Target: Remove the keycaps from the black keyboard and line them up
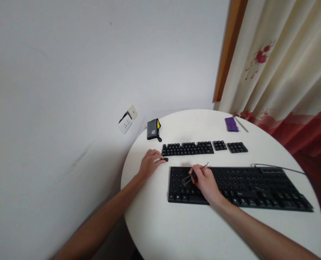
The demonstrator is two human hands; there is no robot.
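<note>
A black keyboard point(244, 184) lies on the round white table, with many of its upper keycaps off and the bottom rows still bearing theirs. My right hand point(205, 184) is closed around a wire keycap puller point(187, 180), whose loops hang over the keyboard's left part. Thin brownish prongs stick out behind the fingers. Left of the keyboard, my left hand point(149, 162) rests on the table, its fingers closed on a thin pale stick with a dark end point(164, 159); its exact kind is unclear. Beyond the keyboard, removed black keycaps point(187, 148) stand in tidy rows.
Smaller keycap blocks point(237, 147) continue the rows rightward. A dark pouch point(153, 129) with a yellow patch sits at the table's back left. Farther right lie a purple cloth point(232, 124) and a slim stick point(241, 124). The keyboard cable point(281, 167) runs off the right edge.
</note>
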